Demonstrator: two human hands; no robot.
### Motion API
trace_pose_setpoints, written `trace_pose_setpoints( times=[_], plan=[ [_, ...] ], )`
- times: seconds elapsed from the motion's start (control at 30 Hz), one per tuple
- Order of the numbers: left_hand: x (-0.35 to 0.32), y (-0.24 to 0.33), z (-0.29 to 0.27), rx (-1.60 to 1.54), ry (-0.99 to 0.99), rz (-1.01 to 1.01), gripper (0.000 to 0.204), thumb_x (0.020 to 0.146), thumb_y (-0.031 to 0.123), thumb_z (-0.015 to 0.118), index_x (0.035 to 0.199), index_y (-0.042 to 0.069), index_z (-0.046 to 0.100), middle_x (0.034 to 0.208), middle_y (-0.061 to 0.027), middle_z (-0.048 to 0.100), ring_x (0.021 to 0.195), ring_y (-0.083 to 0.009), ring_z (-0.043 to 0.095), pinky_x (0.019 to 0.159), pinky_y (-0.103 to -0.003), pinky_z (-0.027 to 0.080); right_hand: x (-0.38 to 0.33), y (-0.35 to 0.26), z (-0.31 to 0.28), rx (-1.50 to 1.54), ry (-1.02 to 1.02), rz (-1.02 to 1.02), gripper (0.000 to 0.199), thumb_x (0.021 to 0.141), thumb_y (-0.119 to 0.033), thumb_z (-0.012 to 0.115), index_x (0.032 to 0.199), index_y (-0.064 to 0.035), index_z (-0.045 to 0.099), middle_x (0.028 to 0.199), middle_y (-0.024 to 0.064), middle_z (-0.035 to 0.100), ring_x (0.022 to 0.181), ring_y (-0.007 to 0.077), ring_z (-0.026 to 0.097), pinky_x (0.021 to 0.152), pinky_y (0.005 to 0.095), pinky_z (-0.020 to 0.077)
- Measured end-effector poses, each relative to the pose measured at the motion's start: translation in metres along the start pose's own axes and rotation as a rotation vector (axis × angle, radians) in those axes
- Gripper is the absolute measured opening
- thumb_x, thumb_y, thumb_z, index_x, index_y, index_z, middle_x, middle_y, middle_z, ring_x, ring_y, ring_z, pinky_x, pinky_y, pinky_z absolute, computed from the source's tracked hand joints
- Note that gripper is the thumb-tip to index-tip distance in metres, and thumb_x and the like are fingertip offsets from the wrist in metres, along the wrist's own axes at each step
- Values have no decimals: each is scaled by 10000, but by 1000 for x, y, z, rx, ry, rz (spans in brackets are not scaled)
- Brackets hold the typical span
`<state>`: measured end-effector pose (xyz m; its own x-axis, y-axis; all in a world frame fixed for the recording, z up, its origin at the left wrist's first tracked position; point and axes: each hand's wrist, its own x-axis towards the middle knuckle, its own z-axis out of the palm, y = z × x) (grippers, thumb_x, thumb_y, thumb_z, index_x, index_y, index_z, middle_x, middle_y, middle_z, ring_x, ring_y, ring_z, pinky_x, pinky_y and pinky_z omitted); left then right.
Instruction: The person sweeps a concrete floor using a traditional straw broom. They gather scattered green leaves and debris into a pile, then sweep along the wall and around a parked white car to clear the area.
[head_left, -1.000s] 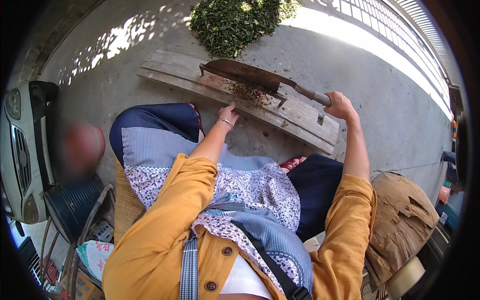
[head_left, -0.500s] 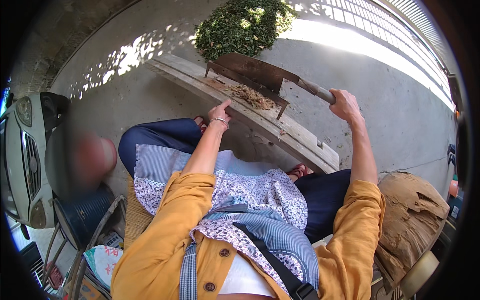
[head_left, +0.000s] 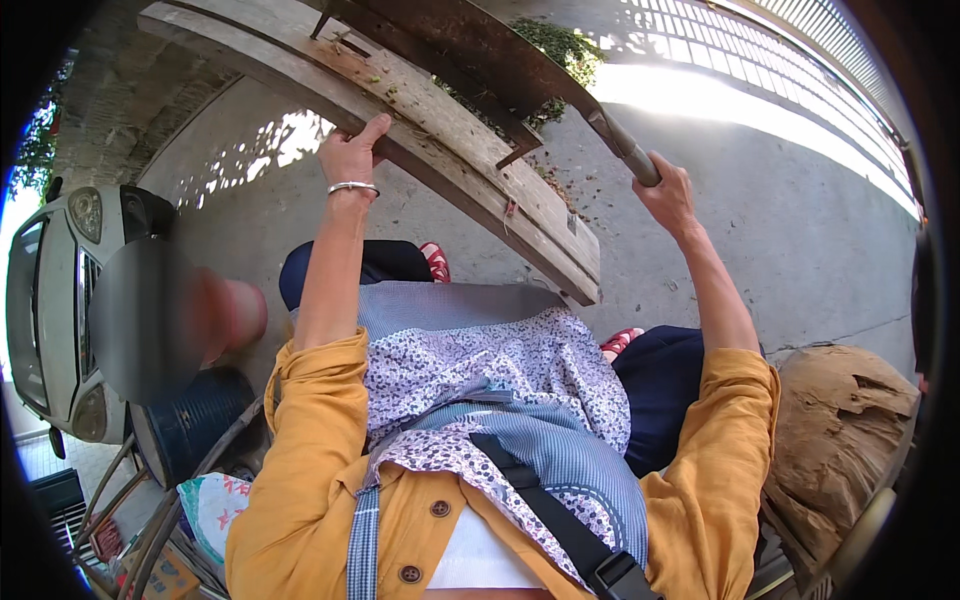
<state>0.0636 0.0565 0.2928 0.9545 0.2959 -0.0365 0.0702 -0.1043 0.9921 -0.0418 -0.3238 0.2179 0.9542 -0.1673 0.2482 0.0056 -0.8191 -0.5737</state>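
Note:
A thick wooden board (head_left: 420, 170) is held tilted up in front of me, running from upper left to lower right. On it sits a large rusty chopping blade (head_left: 455, 45) with metal brackets and a grey handle (head_left: 628, 148). My left hand (head_left: 350, 155) is closed round the board's near edge, thumb on top. My right hand (head_left: 664, 198) grips the end of the blade's handle. Small bits cling to the board's face. Behind the blade, a heap of green leaves (head_left: 560, 55) is partly hidden, and scattered crumbs (head_left: 555, 185) show by the board's far edge.
A light-coloured car (head_left: 75, 310) stands at the left, near a pink-red tub (head_left: 235, 310) and a dark blue drum (head_left: 195, 420). At my right is a large brown wooden block (head_left: 845, 425). Concrete ground (head_left: 740, 260) lies around, with a railing (head_left: 715, 35) beyond.
Both hands have lifted the board and blade up and away from me, tilting it. The brown chopped pile that lay on the board is no longer there.

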Motion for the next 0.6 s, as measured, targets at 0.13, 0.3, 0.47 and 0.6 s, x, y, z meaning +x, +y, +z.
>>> trace_pose_setpoints(
  times=[0.13,0.3,0.47,0.6],
  plan=[
    [32,41,-17,-84,-28,310,382,611,91,798,913,-18,591,821,-62,628,684,-157,601,603,-258,498,20,-2,0,69,154,-62,194,680,-162,603,859,-95,567,696,166,591,695,374,570,592,424,439],
    [35,68,-28,18,-6,444,367,654,22,745,971,-63,582,892,-91,641,784,-161,595,739,-267,471,30,20,-8,52,292,-106,197,664,-147,622,849,-112,564,674,152,585,676,359,572,575,419,440],
    [58,48,-43,174,1,610,332,675,22,722,969,-43,583,907,-95,646,765,-145,603,716,-263,482,9,38,-1,24,285,-82,199,657,-132,632,842,-115,562,678,157,582,673,361,572,563,416,438],
    [89,0,-53,162,-11,475,336,681,8,700,988,-45,576,908,-90,649,774,-137,602,726,-267,477,-28,35,34,24,92,-4,182,669,-121,606,836,-102,538,679,179,560,674,386,559,556,425,425]
  ],
)
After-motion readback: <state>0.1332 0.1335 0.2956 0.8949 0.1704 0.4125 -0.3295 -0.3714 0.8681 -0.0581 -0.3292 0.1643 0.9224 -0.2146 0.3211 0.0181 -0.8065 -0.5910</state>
